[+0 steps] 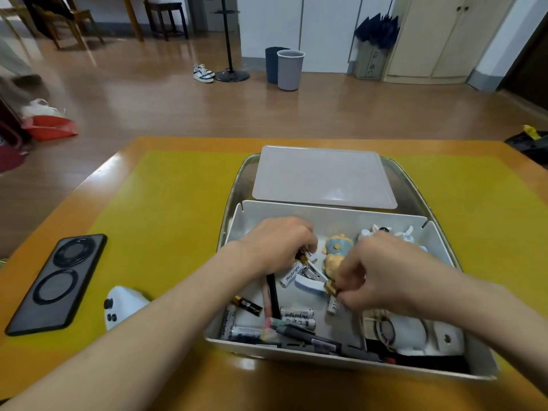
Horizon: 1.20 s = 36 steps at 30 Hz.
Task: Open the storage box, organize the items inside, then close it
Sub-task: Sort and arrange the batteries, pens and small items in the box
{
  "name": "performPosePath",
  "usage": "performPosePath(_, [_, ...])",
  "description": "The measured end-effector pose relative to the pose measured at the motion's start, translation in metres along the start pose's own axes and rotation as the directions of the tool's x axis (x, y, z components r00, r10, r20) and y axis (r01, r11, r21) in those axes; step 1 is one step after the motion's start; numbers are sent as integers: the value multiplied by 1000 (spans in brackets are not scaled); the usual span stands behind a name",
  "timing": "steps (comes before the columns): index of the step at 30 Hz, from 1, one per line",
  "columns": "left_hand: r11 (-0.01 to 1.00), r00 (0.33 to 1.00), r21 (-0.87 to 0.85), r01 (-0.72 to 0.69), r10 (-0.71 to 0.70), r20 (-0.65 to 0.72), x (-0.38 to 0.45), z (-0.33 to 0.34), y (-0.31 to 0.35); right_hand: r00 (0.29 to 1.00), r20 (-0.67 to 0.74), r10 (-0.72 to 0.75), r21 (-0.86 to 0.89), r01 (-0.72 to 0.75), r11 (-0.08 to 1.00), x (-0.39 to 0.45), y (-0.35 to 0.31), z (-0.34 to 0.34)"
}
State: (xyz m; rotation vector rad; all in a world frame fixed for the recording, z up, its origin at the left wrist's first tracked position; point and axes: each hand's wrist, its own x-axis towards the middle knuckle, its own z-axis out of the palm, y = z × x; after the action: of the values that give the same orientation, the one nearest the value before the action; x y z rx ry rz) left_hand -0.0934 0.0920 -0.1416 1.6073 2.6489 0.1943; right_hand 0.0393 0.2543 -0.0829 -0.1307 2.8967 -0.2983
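Yellow table mat (178,203) bears the open white storage box (296,210), both hands' grip clenched on batteries: left hand (275,244), right hand (382,271).

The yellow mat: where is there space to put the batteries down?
Free: the yellow mat between the black phone and the white storage box, and right of the box. Crowded: inside the box, where both hands work among the batteries, pens and toys.

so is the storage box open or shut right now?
Open. The lid lies flat behind the storage box, and both hands are inside.
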Motion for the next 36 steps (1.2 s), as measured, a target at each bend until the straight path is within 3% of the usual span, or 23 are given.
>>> performPosePath(2, [1000,997,10,13,-14,76,-1,-2,-1,991,-78,106,126,-96,987,1,10,-11])
performPosePath(6, [1000,993,3,19,-19,119,-9,-10,-6,957,-202,209,302,-142,943,12,17,-16])
performPosePath(10, [992,990,-19,126,-124,74,-26,-42,-12,938,-247,243,288,-168,943,39,8,-4])
performPosePath(13, [976,959,29,218,-219,177,-53,-61,-13,943,-248,220,190,-175,966,63,-2,8])
performPosePath(16, [982,938,142,123,-162,307,-84,-54,2,950,-250,185,75,-172,982,81,-11,20])
performPosePath(20, [934,951,356,-41,-72,299,-103,-37,19,959,-228,166,52,-158,986,90,-14,31])
performPosePath(25, [920,973,383,-80,-13,232,-103,-28,21,942,-283,182,128,-151,980,88,-16,20])
performPosePath(29, [948,958,305,-90,-2,288,-100,-28,23,939,-318,134,193,-74,978,74,-12,2])
performPosePath(32, [952,980,289,-103,48,193,-102,-43,20,940,-321,114,316,-7,949,57,-7,-7])
performPosePath(36, [926,987,377,2,58,-149,-119,-76,3,960,-263,95,528,60,847,43,-10,-10])
